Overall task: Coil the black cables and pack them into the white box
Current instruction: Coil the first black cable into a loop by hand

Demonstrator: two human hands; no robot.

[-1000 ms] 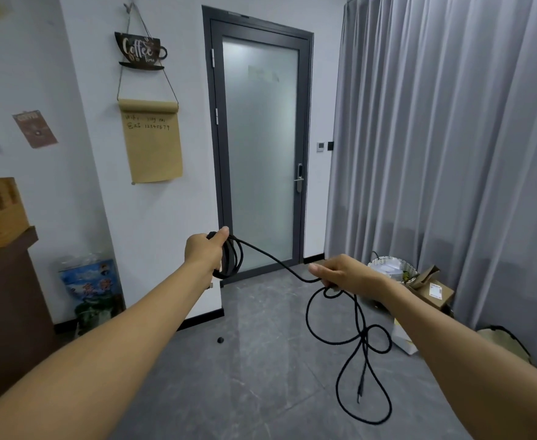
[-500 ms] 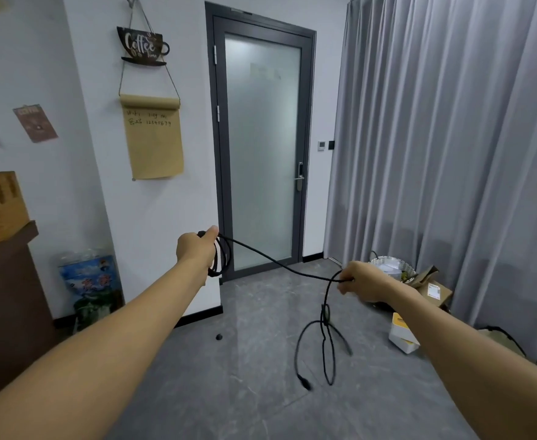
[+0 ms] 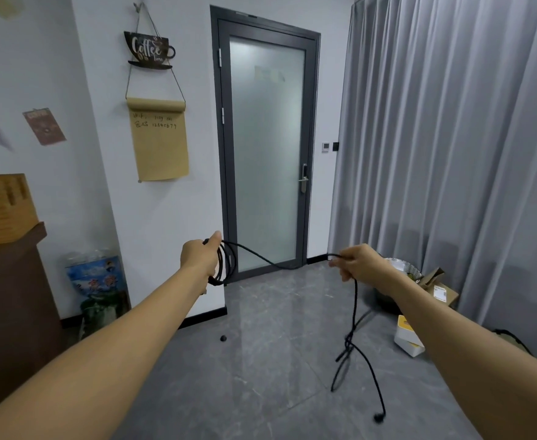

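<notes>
My left hand (image 3: 199, 257) grips a small coil of black cable (image 3: 226, 265) at arm's length in front of the door. From the coil the cable sags across to my right hand (image 3: 357, 263), which pinches it. Below my right hand the loose tail (image 3: 354, 312) hangs down, tangled into a knot-like loop, with its plug end (image 3: 379, 417) near the floor. A white box with a yellow top (image 3: 407, 339) sits on the floor beside my right forearm, partly hidden by it.
A frosted glass door (image 3: 265, 154) stands straight ahead and grey curtains (image 3: 451, 154) cover the right side. A basket (image 3: 400, 269) and a cardboard box (image 3: 440, 289) sit by the curtain. A brown cabinet (image 3: 10, 296) stands left. A small black object (image 3: 223, 337) lies on the grey floor.
My right hand has moved right, away from the left, sliding along the cable. The span between my hands has lengthened, and the hanging tail has swung and shifted right.
</notes>
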